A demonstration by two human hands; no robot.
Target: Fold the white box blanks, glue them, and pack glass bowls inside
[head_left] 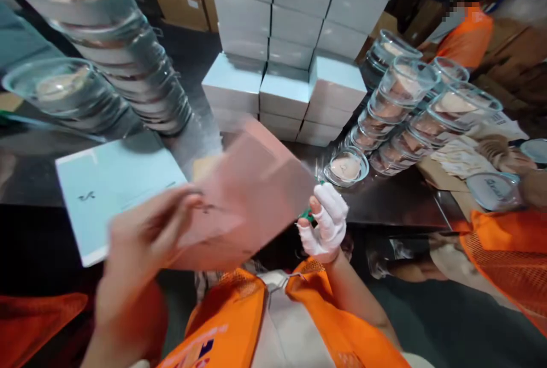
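Note:
A pinkish-looking cardboard box point(265, 185), smeared by motion, is tilted in front of my chest. My bare left hand point(158, 220) is closed on its left side, thumb and fingers pinching near a small dark mark. By the box's right corner is my right hand point(327, 220), in a white glove that leaves some fingertips bare. Its fingers curl around a small green thing point(306, 215) whose kind I cannot make out. Whether this hand also touches the box is unclear. A pale blue-white box point(106, 185) with a dark logo lies on the table to the left, partly behind my left hand.
White boxes point(284, 89) are stacked at the table's back. Stacks of glass bowls point(128, 54) stand at left, with more glass bowls point(401, 111) at right. One glass bowl point(346, 167) sits near my right hand. Co-workers in orange vests point(508, 265) are close at the right.

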